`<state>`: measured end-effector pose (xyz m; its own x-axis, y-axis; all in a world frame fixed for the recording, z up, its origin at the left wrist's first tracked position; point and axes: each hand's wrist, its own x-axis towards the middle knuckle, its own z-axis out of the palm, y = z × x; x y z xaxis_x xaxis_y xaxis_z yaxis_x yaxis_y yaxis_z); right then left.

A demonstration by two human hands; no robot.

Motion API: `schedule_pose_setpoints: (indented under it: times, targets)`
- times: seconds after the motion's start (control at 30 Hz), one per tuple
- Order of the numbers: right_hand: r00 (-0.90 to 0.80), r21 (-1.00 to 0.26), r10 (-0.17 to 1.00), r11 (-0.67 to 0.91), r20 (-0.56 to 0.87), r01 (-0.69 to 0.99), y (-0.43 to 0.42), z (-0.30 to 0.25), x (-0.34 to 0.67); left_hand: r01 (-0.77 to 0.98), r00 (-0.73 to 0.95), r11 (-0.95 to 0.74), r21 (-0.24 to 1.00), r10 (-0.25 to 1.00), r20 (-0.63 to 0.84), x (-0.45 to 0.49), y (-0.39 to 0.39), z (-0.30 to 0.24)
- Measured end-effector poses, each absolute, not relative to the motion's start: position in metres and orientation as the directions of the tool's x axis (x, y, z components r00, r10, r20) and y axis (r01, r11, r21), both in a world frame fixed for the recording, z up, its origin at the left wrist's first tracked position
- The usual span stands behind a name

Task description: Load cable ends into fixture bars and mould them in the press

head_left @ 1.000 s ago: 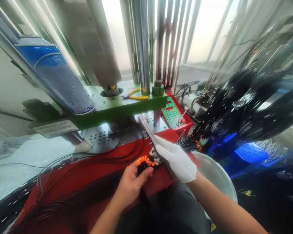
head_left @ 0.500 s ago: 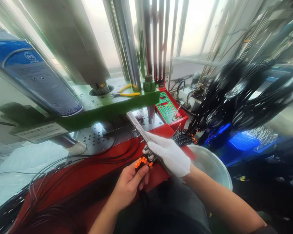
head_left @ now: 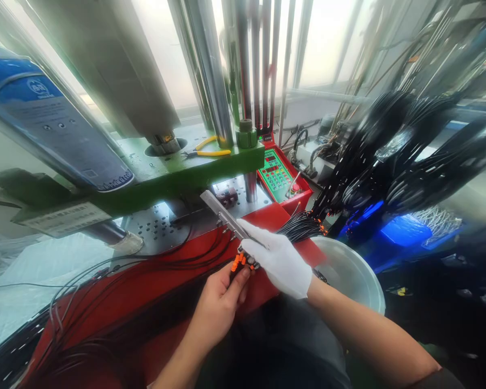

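My right hand (head_left: 277,260), in a white glove, is closed round a long metal bar (head_left: 222,212) with short pins along its lower side. The bar slants up and left over the red machine bed. Just below, my bare left hand (head_left: 221,302) pinches a bunch of black cables with orange tips (head_left: 238,262). Those tips lie close against the bar's lower end and the gloved fingers; I cannot tell whether any are seated on the bar. The fingers partly hide the cables.
A green press plate (head_left: 186,172) bears yellow-handled pliers (head_left: 210,152) and a blue-white spray can (head_left: 60,124). A red control box (head_left: 281,175) stands behind. More black cables (head_left: 302,226) lie at the bed's right end, by a pale round tub (head_left: 362,275). Blue bins (head_left: 405,235) stand farther right.
The metal bar has shifted slightly left and down with my gloved hand. My left hand has moved slightly up and right, and the orange tips are now bunched against the bar's lower end.
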<state>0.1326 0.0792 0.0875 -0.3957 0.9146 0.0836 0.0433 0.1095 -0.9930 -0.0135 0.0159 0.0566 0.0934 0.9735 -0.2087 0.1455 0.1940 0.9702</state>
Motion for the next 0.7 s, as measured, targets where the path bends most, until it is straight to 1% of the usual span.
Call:
schedule_pose_setpoints:
  times: [0.07, 0.17, 0.23, 0.27, 0.37, 0.43, 0.5, 0.6, 0.7]
  targets:
    - [-0.418, -0.998, 0.907, 0.066, 0.053, 0.016, 0.081, 0.088, 0.135, 0.131, 0.055, 0.186, 0.974, 0.979, -0.195, -0.013, 0.019, 0.057]
    - [-0.450, -0.997, 0.893, -0.061, -0.029, -0.057, 0.084, 0.090, 0.138, 0.062, -0.015, 0.169, 0.984, 0.986, -0.168, -0.018, 0.022, 0.056]
    - [-0.469, -0.985, 0.880, -0.136, -0.073, -0.101, 0.086, 0.092, 0.140, 0.016, -0.018, 0.175, 0.984, 0.984, -0.175, -0.023, 0.021, 0.056]
    - [-0.473, -0.981, 0.877, -0.155, -0.083, -0.114, 0.086, 0.092, 0.141, 0.019, -0.010, 0.180, 0.983, 0.984, -0.180, -0.025, 0.019, 0.056]
    - [-0.459, -0.982, 0.886, -0.145, -0.074, -0.123, 0.088, 0.095, 0.142, 0.121, -0.009, 0.169, 0.978, 0.986, -0.169, -0.027, 0.013, 0.058]
    - [-0.451, -0.982, 0.890, -0.140, -0.067, -0.130, 0.089, 0.095, 0.142, 0.128, -0.015, 0.147, 0.981, 0.989, -0.147, -0.024, 0.010, 0.060]
    - [-0.451, -0.976, 0.889, -0.158, -0.073, -0.153, 0.089, 0.095, 0.141, 0.024, -0.020, 0.144, 0.989, 0.989, -0.143, -0.019, 0.009, 0.061]
    - [-0.474, -0.960, 0.876, -0.200, -0.087, -0.193, 0.089, 0.093, 0.141, -0.124, -0.050, 0.178, 0.976, 0.981, -0.185, -0.013, 0.009, 0.062]
    - [-0.504, -0.951, 0.858, -0.228, -0.096, -0.208, 0.088, 0.091, 0.142, -0.130, -0.088, 0.188, 0.973, 0.976, -0.200, -0.011, 0.010, 0.064]
